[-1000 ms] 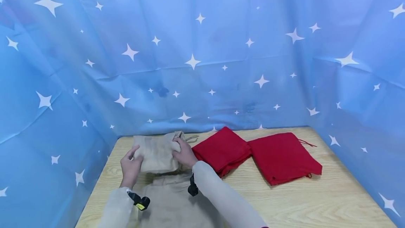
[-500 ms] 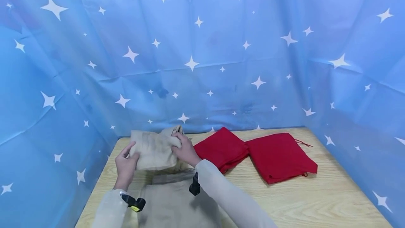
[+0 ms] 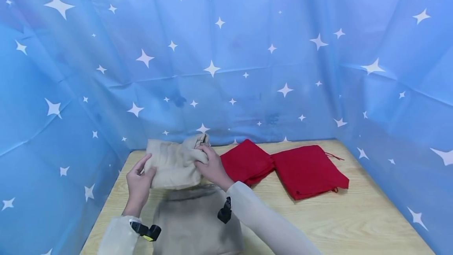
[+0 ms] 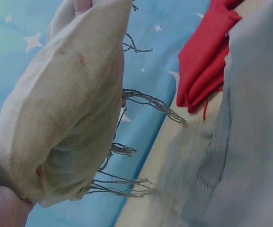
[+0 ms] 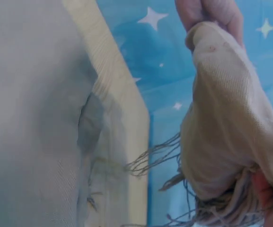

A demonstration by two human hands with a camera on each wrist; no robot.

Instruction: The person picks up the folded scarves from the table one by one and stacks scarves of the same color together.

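- The left hand (image 3: pixel 139 182), at lower left in the head view, pinched the left edge of the beige bundle (image 3: pixel 171 166) — its grip was drawn in around the fabric, thumb on the near face.
- The right hand (image 3: pixel 214 170), just below the centre, had its grip closed on the bundle's right end, crumpling it.
- The bundle was held up off the worktop (image 3: pixel 361 223), before the curtain (image 3: pixel 230 82); in the left wrist view, strings (image 4: pixel 150 101) hung from it.
- A beige cloth (image 3: pixel 198 221) lay at bottom centre, between the forearms.
- Right of the bundle lay one red cloth (image 3: pixel 247 160) — and, farther right, a second red cloth (image 3: pixel 311 170), their near corners meeting.
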